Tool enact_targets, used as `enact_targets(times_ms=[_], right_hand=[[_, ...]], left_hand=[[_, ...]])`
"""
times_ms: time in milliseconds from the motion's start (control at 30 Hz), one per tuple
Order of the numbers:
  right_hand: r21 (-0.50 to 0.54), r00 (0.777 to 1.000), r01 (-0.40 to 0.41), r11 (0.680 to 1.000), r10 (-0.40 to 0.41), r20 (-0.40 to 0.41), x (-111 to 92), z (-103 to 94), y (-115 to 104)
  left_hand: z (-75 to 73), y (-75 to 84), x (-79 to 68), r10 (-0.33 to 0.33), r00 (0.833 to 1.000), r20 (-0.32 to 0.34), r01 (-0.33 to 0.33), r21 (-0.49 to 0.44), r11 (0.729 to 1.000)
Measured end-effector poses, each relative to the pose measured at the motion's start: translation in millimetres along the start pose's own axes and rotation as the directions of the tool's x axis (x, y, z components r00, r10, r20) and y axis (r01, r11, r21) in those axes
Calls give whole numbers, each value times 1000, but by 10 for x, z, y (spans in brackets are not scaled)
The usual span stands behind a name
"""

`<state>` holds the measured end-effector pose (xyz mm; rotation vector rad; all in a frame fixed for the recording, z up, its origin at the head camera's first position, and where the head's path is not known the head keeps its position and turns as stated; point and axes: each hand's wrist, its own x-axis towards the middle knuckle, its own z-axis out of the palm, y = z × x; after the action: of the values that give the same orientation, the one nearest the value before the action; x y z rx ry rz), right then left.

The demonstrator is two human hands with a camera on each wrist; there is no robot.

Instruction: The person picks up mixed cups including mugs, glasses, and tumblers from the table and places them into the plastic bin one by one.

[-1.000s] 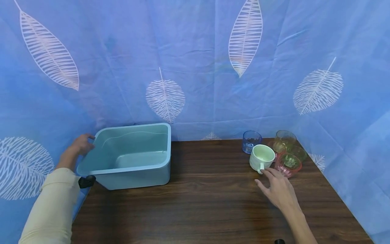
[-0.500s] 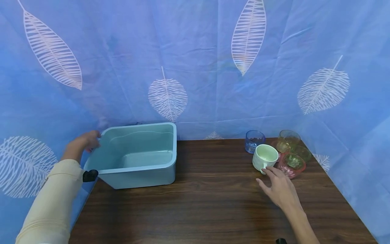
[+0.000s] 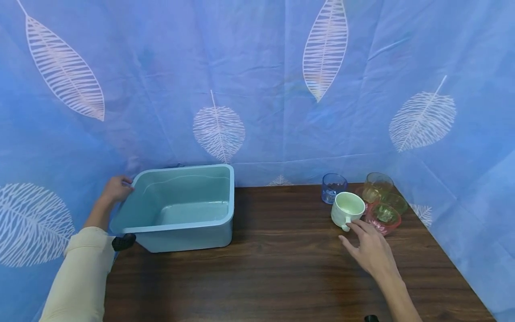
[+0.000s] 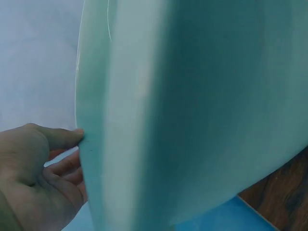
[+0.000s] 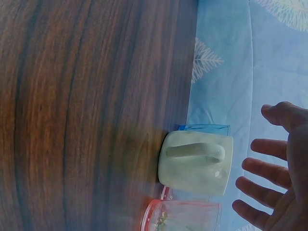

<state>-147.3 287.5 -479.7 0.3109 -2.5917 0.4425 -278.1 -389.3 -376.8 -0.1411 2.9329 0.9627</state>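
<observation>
Tabletop (image 3: 257, 281) of dark wood grain

It carries a smooth rectangular tub (image 3: 189, 238), pinched at one end by the left hand (image 3: 115, 189). The right hand (image 3: 372, 251) is spread near a round, pale-green handled mug (image 5: 193, 172) beside translucent tumblers (image 3: 387, 219).

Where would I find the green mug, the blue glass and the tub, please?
Green mug (image 5: 195, 172): right wrist view, outer wall beside its handle.
Blue glass (image 3: 329, 195): head view, near wall.
Tub (image 3: 187, 238): head view, outer near wall.
</observation>
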Motion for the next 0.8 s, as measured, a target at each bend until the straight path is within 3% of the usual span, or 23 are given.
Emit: enact_targets(times_ms=[133, 400, 800], right_hand=[[1, 1000, 5, 1000, -5, -18, -6, -16, 14], [8, 1000, -6, 1000, 7, -9, -5, -57, 21], [-6, 999, -17, 1000, 17, -34, 35, -64, 43]], left_hand=[[33, -80, -2, -11, 1000, 27, 13, -69, 998], [66, -31, -107, -23, 994, 110, 41, -167, 985], [144, 46, -206, 25, 994, 110, -2, -206, 979]])
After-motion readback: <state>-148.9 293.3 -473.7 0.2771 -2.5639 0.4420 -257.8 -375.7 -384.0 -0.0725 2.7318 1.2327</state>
